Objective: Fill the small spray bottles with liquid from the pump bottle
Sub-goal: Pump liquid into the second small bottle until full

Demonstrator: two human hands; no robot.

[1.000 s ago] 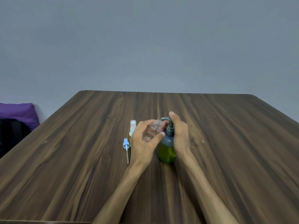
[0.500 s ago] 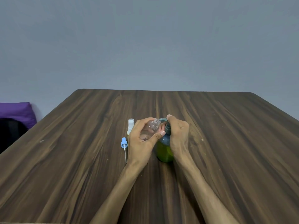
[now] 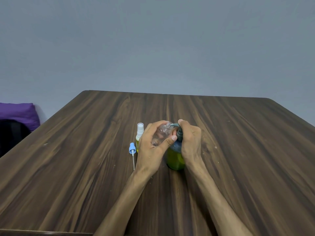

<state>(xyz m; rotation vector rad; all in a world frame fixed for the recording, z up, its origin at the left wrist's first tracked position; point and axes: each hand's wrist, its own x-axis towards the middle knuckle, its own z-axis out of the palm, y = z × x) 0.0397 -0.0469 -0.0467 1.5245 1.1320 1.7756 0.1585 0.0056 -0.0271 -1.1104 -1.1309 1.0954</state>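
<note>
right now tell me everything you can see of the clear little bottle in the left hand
The clear little bottle is see-through plastic, capless, with a threaded neck and no liquid visible inside. The left hand grips it off the table, tilted, its mouth at the pump bottle's teal spout. Fingers cover much of its body.

pump bottle: green plastic pump bottle (image 3: pixel 175 159) on wooden table (image 3: pixel 85 167)
sprayer: blue spray head with dip tube (image 3: pixel 132 149) lying left
capped bottle: small white-capped spray bottle (image 3: pixel 140 133) just behind sprayer
</note>
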